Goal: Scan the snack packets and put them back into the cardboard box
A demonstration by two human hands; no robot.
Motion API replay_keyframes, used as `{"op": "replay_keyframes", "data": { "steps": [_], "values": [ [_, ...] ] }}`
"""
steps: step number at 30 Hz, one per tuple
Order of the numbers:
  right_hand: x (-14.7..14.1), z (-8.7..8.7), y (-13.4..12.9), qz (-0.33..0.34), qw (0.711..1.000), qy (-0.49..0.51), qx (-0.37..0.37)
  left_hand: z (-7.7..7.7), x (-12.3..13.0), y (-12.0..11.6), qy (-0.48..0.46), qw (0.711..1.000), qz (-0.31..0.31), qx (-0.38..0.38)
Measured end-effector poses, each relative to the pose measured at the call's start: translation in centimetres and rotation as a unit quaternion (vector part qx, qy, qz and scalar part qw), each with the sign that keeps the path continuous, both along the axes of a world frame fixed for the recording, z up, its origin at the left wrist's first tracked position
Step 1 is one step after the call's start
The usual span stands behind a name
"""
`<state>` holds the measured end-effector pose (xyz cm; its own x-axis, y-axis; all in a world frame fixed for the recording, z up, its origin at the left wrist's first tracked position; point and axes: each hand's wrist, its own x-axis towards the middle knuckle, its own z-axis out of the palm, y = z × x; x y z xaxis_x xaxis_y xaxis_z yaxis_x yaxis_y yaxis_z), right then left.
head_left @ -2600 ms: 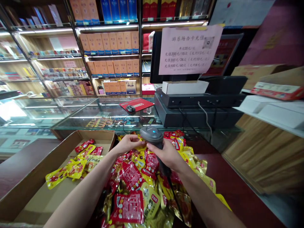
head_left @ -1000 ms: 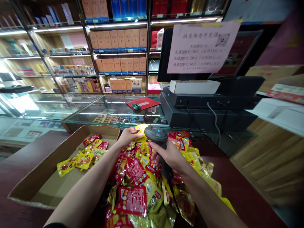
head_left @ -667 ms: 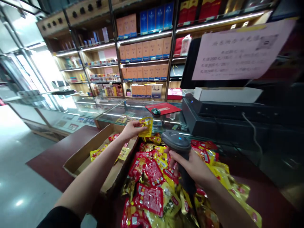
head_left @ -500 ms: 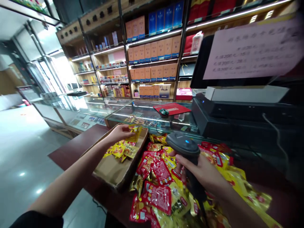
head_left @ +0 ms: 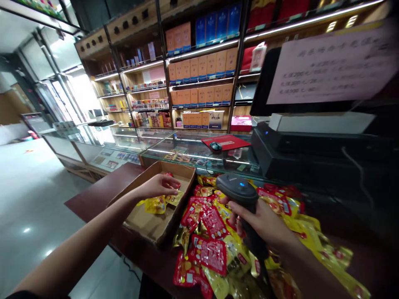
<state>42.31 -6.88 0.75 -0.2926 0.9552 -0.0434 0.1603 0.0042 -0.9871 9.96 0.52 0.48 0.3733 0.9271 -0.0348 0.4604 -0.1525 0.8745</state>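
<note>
My right hand [head_left: 252, 220] is wrapped round a black barcode scanner [head_left: 238, 189], its head tilted up with a blue light lit. Beneath it lies a heap of red and yellow snack packets [head_left: 212, 222]. To the left, my left hand [head_left: 157, 187] hovers over a shallow cardboard box [head_left: 143, 224], thumb and fingers apart. A red packet [head_left: 174, 185] shows partly between and behind those fingers; I see no firm grip on it. Yellow packets [head_left: 156, 204] lie in the box just under the hand.
A glass display counter [head_left: 156, 143] runs behind, with a red mat [head_left: 230, 142] and a mouse [head_left: 215, 146] on it. A monitor with a paper sign [head_left: 324, 70] stands at right above a black register [head_left: 299, 153]. Shelves of boxed goods [head_left: 199, 66] line the wall.
The yellow packet that my left hand held up is no longer in its fingers. That hand has dropped slightly lower over the box. The scanner has shifted a little left.
</note>
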Motion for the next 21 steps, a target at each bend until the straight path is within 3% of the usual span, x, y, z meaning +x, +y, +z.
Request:
{"op": "replay_keyframes", "data": {
  "steps": [6,10,13,16,21],
  "values": [
    [0.8,0.7,0.1,-0.029,0.999,0.043,-0.002,-2.4,9.0,1.6,0.026,0.992,-0.122,0.004],
    [1.6,0.7,0.5,-0.041,0.997,0.06,0.001,-3.6,13.7,2.0,0.132,0.964,-0.22,0.075],
    [2.3,0.5,0.9,-0.041,0.997,0.069,0.009,-4.1,15.8,2.1,0.242,0.923,-0.29,0.072],
    [2.7,0.6,1.2,-0.045,0.995,0.084,0.007,-4.4,17.0,2.2,0.32,0.89,-0.311,0.097],
    [3.0,0.7,1.5,-0.059,0.995,0.084,0.006,-4.4,17.6,3.0,0.341,0.873,-0.336,0.094]
  ]
}}
